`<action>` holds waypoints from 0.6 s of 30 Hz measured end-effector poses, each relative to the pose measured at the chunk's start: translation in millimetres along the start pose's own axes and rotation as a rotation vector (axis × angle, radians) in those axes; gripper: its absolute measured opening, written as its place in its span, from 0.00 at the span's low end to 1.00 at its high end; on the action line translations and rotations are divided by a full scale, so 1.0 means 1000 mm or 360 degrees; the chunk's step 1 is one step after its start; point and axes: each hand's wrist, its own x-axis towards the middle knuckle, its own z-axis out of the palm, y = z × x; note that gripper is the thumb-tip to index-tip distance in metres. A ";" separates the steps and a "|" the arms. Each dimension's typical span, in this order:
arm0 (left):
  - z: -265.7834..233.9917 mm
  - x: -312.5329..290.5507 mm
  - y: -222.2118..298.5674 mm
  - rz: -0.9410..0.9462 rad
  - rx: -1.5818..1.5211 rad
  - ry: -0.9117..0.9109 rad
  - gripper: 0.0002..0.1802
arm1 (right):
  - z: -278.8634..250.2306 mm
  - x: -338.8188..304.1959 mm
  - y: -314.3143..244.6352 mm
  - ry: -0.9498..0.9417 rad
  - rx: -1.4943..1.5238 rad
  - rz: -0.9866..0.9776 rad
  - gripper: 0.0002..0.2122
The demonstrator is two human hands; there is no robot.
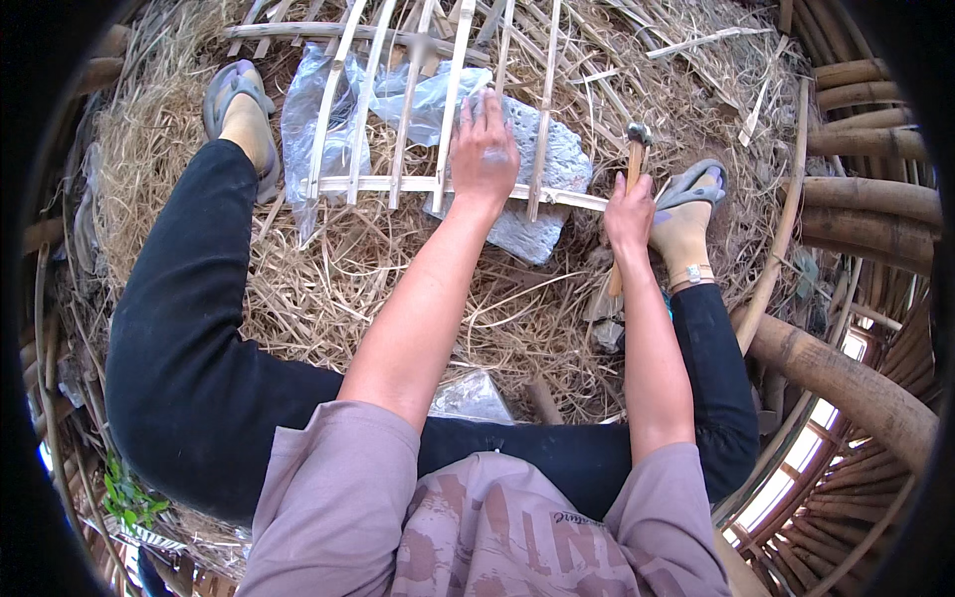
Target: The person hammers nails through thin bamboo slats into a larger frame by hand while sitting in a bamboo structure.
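My left hand [484,149] lies palm down over a bamboo slat, its fingers stretched out away from me. Under it is a lattice of split-bamboo slats [403,119], joined near me by a bamboo crosspiece [378,185]. My right hand [630,214] is wrapped round the wooden handle of a hammer [636,159], just beyond the crosspiece's right end. The hammer stands head up, its dark metal head pointing away from me. Below the lattice rests a rough grey stone slab [552,149], partly covered by my left hand and the slats.
Clear plastic sheeting [323,119] lies under the lattice's left side. Straw and bamboo shavings [328,308] cover the ground. My sandalled feet [244,109] flank the work. Thick bamboo poles [846,378] rise at the right. A clear plastic packet [471,396] lies close to me.
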 end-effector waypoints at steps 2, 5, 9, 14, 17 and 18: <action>0.003 -0.001 0.003 -0.0023 0.0061 -0.0060 0.32 | -0.001 0.003 0.000 -0.0015 0.0055 0.0033 0.14; 0.004 -0.005 0.007 -0.0003 0.0198 -0.0108 0.34 | -0.004 0.004 -0.001 -0.0024 0.0059 0.0060 0.14; 0.003 -0.008 0.016 -0.0007 0.0235 -0.0170 0.37 | -0.003 0.006 0.010 0.0044 0.0040 0.0036 0.15; 0.006 -0.013 0.023 -0.0041 0.0232 -0.0248 0.40 | -0.003 0.007 0.025 0.0115 0.0026 0.0050 0.14; 0.009 -0.013 0.020 0.0083 0.0277 -0.0136 0.39 | -0.006 0.002 0.023 0.0036 0.0005 0.0097 0.14; 0.009 -0.012 0.018 0.0098 0.0314 -0.0156 0.37 | -0.007 0.002 0.021 0.0038 0.0002 0.0101 0.14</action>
